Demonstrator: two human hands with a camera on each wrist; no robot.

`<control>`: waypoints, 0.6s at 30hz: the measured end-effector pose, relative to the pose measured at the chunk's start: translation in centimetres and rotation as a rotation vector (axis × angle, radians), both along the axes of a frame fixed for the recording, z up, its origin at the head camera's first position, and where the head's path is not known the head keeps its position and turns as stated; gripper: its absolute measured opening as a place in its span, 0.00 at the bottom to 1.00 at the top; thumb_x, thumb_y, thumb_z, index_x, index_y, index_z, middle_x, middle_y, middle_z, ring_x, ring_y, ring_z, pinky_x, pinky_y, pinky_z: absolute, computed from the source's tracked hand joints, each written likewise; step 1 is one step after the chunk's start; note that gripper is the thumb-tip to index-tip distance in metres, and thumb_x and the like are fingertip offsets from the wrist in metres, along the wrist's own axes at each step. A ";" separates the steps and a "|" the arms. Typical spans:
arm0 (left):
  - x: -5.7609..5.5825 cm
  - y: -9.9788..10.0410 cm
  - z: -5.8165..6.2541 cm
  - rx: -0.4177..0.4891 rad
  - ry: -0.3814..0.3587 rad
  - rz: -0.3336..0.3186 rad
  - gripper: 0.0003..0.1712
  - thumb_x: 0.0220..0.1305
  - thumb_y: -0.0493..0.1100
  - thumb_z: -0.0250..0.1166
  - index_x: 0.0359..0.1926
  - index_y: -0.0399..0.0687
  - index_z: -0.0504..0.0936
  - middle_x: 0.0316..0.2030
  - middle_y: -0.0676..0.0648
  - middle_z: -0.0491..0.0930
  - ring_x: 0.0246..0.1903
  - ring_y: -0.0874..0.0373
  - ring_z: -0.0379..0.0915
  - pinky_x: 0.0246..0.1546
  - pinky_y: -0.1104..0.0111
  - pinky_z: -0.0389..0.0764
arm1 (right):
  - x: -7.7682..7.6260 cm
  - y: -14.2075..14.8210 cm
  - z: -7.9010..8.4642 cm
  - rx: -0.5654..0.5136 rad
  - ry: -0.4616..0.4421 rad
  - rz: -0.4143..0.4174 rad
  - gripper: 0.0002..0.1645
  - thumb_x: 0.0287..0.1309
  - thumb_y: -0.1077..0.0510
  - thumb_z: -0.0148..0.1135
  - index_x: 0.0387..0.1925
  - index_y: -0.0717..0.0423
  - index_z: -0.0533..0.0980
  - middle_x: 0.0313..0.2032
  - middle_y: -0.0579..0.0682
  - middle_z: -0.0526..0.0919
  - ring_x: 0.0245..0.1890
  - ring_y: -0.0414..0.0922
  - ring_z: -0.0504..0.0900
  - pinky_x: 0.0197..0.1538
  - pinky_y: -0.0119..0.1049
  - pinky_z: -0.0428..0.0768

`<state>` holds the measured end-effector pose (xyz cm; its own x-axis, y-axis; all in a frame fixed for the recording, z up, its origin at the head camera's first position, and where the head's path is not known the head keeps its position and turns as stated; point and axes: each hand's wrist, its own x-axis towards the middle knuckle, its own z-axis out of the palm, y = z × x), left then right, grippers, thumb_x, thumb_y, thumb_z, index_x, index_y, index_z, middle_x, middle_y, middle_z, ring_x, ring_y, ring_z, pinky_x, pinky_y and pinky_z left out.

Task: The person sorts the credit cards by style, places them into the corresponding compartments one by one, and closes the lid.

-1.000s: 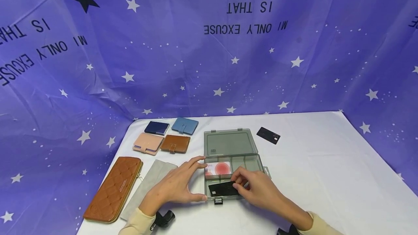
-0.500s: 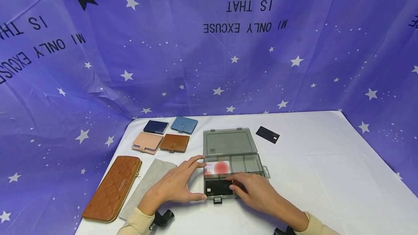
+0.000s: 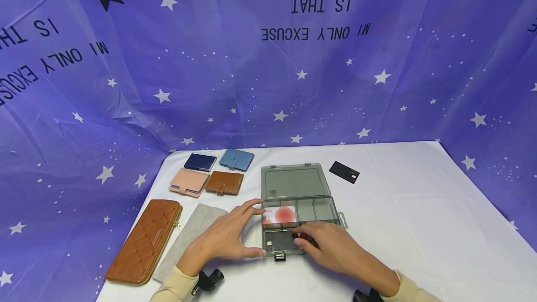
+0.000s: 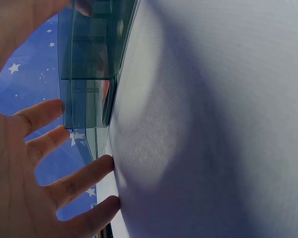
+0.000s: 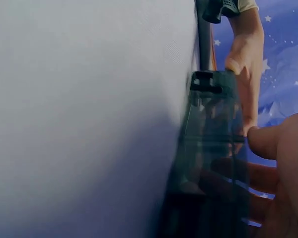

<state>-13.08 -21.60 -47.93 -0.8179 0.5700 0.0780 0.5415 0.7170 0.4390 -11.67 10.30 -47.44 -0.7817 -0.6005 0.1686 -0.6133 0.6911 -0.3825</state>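
A see-through grey-green divided box [image 3: 323, 209] lies with its lid [image 3: 295, 181] folded back. In its front compartment is a black card [image 3: 278, 242] marked VIP, its right end hidden under my right hand [image 3: 329, 243]. The fingers of that hand reach into the compartment, and the thumb stays apart from them near the rim, as the right wrist view shows. At the box's left wall, my left hand [image 3: 226, 236] has its fingers spread, with thumb and forefinger touching the wall. A white card with a red circle [image 3: 285, 215] sits in the compartment behind.
Another black card [image 3: 344, 172] lies right of the lid. To the left are a brown quilted wallet [image 3: 144, 241] and a grey flat pouch [image 3: 190, 232]. Behind them sit small card holders: pink [image 3: 189, 181], brown [image 3: 225, 183], navy [image 3: 200, 162] and blue [image 3: 237, 159].
The black card under my right hand was tilted and pinched over the front compartment; now it lies down inside, and the fingers have loosened. My left hand has stayed at the box's wall.
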 end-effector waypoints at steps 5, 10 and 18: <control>-0.1 0.0 0.1 -0.001 0.007 -0.008 0.55 0.56 0.76 0.75 0.78 0.60 0.70 0.83 0.52 0.59 0.72 0.49 0.71 0.52 0.45 0.84 | -2.1 1.2 2.1 -0.080 -0.049 -0.005 0.16 0.75 0.45 0.67 0.54 0.47 0.88 0.36 0.31 0.88 0.35 0.28 0.83 0.39 0.35 0.84; -0.1 -0.1 0.1 -0.004 0.012 -0.011 0.55 0.56 0.77 0.74 0.78 0.59 0.70 0.82 0.51 0.59 0.71 0.48 0.71 0.52 0.45 0.84 | -6.1 3.3 4.1 -0.154 0.038 -0.084 0.15 0.72 0.51 0.71 0.55 0.51 0.87 0.37 0.36 0.90 0.36 0.33 0.87 0.39 0.33 0.87; 0.0 0.0 -0.1 0.006 0.013 -0.005 0.55 0.56 0.77 0.74 0.78 0.59 0.71 0.83 0.52 0.59 0.72 0.48 0.70 0.53 0.45 0.84 | -11.7 7.1 2.7 -0.101 0.092 -0.273 0.24 0.73 0.53 0.70 0.63 0.60 0.82 0.55 0.60 0.87 0.54 0.60 0.87 0.54 0.61 0.84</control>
